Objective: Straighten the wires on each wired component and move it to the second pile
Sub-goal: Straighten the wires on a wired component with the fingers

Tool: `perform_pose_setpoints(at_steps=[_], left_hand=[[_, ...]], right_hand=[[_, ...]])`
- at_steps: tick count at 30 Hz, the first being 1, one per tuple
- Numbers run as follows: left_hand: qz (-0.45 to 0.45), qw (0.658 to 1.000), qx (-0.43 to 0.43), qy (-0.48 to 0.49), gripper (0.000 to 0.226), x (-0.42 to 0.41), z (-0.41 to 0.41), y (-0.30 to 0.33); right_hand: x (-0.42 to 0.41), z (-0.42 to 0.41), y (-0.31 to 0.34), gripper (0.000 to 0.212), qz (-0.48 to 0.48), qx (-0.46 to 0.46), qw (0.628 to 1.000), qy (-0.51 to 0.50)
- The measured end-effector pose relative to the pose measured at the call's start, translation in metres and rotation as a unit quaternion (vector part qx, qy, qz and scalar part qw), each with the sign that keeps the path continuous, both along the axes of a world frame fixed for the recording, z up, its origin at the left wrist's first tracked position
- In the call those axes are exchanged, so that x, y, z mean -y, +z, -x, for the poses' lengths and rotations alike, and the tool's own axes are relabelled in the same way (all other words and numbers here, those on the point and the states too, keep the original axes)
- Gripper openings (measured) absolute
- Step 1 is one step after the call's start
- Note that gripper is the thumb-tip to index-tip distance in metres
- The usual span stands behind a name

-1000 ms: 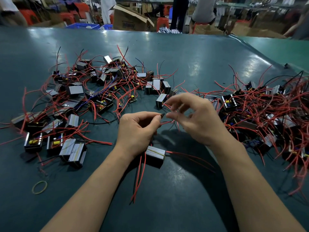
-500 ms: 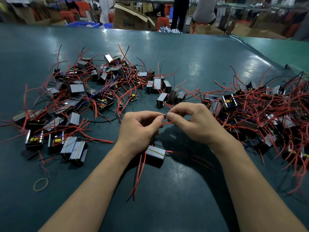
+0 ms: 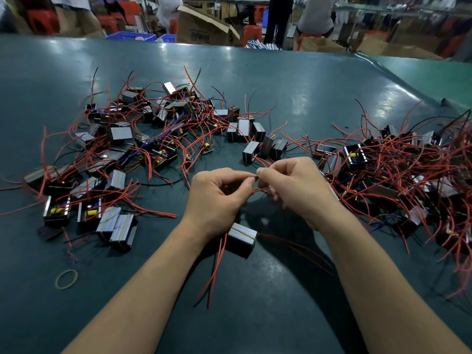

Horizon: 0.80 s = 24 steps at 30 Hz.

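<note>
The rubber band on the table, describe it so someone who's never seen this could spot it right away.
Start at the left pile of wired parts on the green table. Come toward the near edge, left of the left forearm. The rubber band lies alone: a thin yellowish ring, without wires.

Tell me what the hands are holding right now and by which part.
Both hands, left hand and right hand, pinch one component's red wire near its dark tip; its body hangs below.

Boxy grey component (image 3: 241,240) hangs below wrist, red wires (image 3: 217,267) trailing.
</note>
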State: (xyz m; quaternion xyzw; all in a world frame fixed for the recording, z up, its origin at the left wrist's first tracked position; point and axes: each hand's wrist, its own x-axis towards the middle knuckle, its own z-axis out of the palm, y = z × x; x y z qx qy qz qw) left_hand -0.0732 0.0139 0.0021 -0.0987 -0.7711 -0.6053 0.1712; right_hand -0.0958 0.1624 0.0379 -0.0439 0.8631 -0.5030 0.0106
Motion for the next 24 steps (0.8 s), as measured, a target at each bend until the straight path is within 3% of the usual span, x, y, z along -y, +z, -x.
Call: perform_pose_setpoints(at_steps=[3, 5, 7, 11, 13, 18, 22, 24], left_hand=[[-0.007, 1.0, 0.007, 0.003, 0.011, -0.001, 0.0, 0.0], [-0.017, 1.0, 0.014, 0.008, 0.011, 0.0, 0.001, 0.0], [-0.03, 0.999, 0.023, 0.012, 0.014, 0.001, 0.0, 0.002], [-0.05, 0.998, 0.037, 0.022, 0.02, 0.001, 0.001, 0.002], [-0.071, 0.996, 0.05, 0.022, 0.021, 0.001, 0.002, 0.002], [-0.075, 0.995, 0.061, -0.006, 0.02, 0.002, 0.002, 0.002], [-0.07, 0.995, 0.068, -0.009, 0.02, 0.004, 0.003, 0.002], [-0.066, 0.995, 0.075, -0.014, 0.017, 0.004, 0.003, 0.002]], right_hand=[[0.004, -0.004, -0.007, 0.036, -0.244, -0.209, 0.947, -0.017], [0.01, -0.008, -0.006, 0.033, -0.308, -0.271, 0.912, -0.009], [0.007, -0.007, -0.005, 0.034, -0.295, -0.273, 0.916, 0.019], [-0.017, 0.001, 0.004, 0.024, -0.132, -0.167, 0.969, 0.123], [-0.024, 0.003, 0.002, 0.033, -0.083, -0.162, 0.974, 0.134], [-0.019, 0.006, -0.005, 0.024, -0.059, -0.185, 0.973, 0.125], [-0.023, 0.007, -0.005, 0.038, -0.094, -0.16, 0.973, 0.139], [-0.021, 0.008, -0.005, 0.025, -0.093, -0.207, 0.965, 0.132]])
